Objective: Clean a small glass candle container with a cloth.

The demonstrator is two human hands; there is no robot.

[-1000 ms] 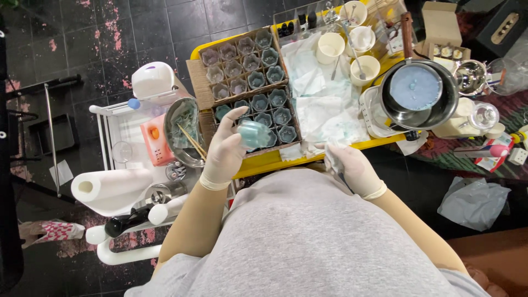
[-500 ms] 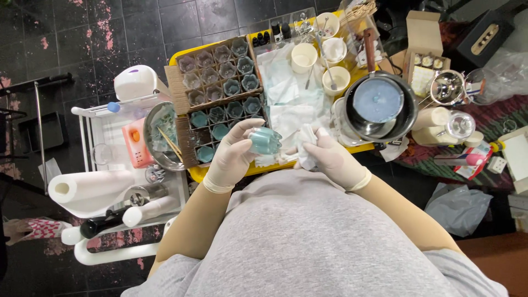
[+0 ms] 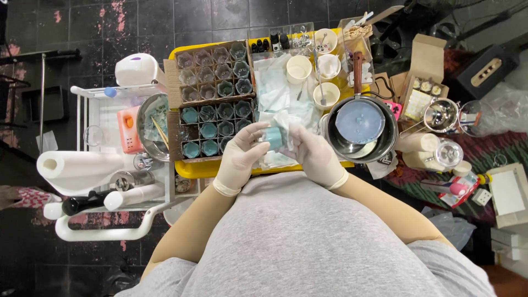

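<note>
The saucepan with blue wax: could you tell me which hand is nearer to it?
Right. The right hand is just beside the saucepan; the left hand is farther, by the jars.

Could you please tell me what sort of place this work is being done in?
Probably a small home craft workspace for candle making: a cardboard tray of small teal-filled glass jars, a steel pot of pale blue wax-like liquid, and white paper cups on a yellow table.

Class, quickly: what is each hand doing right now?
Left hand: closed on the small teal jar.
Right hand: holding a white tissue against that jar.
</note>
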